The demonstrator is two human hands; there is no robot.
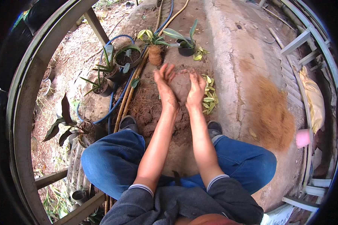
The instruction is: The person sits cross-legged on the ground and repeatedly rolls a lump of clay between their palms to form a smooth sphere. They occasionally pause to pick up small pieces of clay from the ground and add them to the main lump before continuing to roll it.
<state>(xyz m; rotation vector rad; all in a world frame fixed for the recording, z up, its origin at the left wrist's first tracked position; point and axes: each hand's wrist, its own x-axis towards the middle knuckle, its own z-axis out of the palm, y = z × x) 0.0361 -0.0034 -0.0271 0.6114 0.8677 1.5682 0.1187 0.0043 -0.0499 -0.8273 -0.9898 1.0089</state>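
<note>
A rounded lump of brown soil (180,85) sits between my two cupped hands. My left hand (164,83) is curved along its left side, fingers bent and soil-stained. Along the right side curls my right hand (196,88), also soiled. Loose dark soil (181,123) lies below the hands, with brown fibres (142,102) at its left. Beyond my left hand stands a plant with its root ball wrapped in brown fibre (155,55). Yellow-green leaves (210,98) lie just right of my right hand.
A black pot with a variegated plant (186,49) stands ahead. Potted plants (102,87), a blue hose (118,102) and bamboo poles (128,97) are at left. A pile of coconut fibre (273,115), a pink pot (302,138) and a yellowish sack (312,98) lie right.
</note>
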